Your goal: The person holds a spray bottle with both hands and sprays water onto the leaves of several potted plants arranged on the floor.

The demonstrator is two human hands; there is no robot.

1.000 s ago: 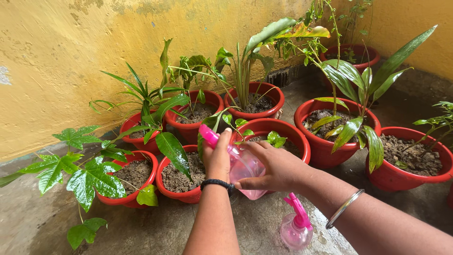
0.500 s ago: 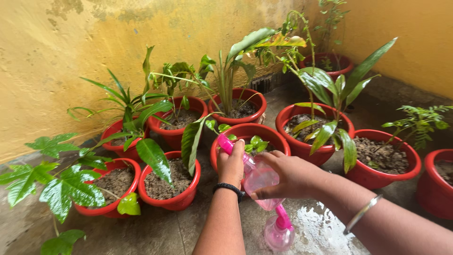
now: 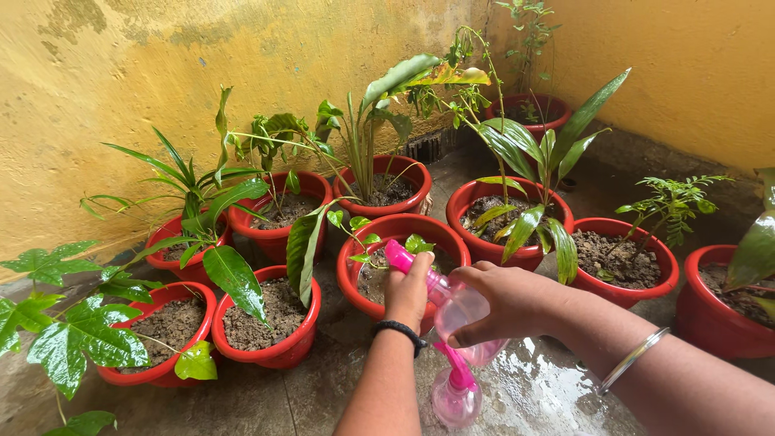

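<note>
On the wet concrete floor, near its front edge: translucent pink plastic spray bottle, tilted, held above a second translucent pink plastic spray bottle standing upright. Left hand, grip pressed around the bright pink nozzle head; right hand, grip curled around the rounded body. Just behind: round red plastic pot, glossy rim, crumbly dark soil, small green seedling.

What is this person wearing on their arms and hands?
Both arms are bare, with no sleeves in view and no gloves. The left hand has a thin black band around the wrist. The right hand has a slim silver-coloured metal bangle further up the forearm. No rings or markings show on the fingers.
</note>
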